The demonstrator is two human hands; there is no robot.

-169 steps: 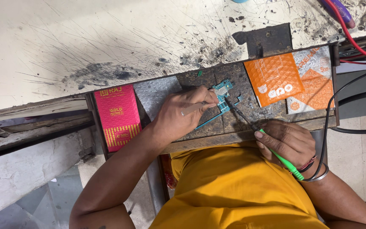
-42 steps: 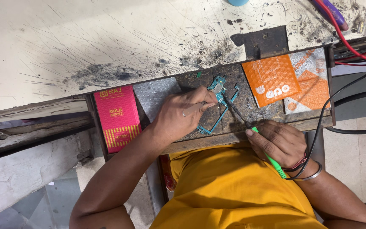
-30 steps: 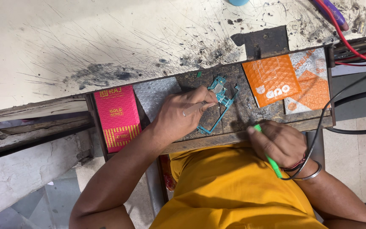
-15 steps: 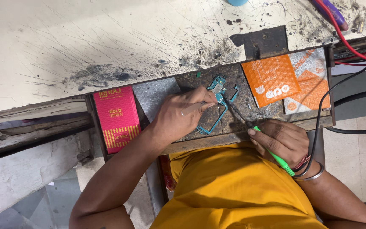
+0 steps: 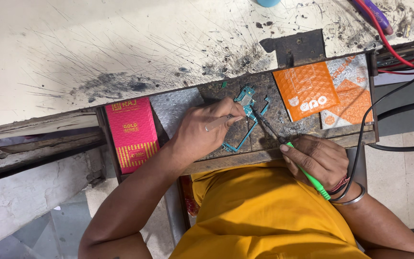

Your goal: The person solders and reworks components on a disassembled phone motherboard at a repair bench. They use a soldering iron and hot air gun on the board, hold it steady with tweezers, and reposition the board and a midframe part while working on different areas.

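Pink box [image 5: 132, 133]: lies flat at the far left of my tray.
My left hand [image 5: 202, 129]: fingers pinched on slim tweezers [image 5: 219, 123], tips pressing the board.
Circuit board [image 5: 244, 120]: teal, on the dark tray [image 5: 269, 144], between my hands.
My right hand [image 5: 318, 160]: fingers wrapped around the green-handled soldering iron [image 5: 307, 175], its tip on the board.
Orange bubble pouch [image 5: 305, 90]: right of the board.

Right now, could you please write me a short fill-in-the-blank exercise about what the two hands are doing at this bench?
1. The right hand holds a soldering iron with a ____ handle.
2. The left hand steadies a teal circuit ____ on the bench.
3. Left of that hand lies a flat ____ box with yellow stripes.
4. Right of the work lies an ____ bubble mailer.

Missing words: green; board; pink; orange
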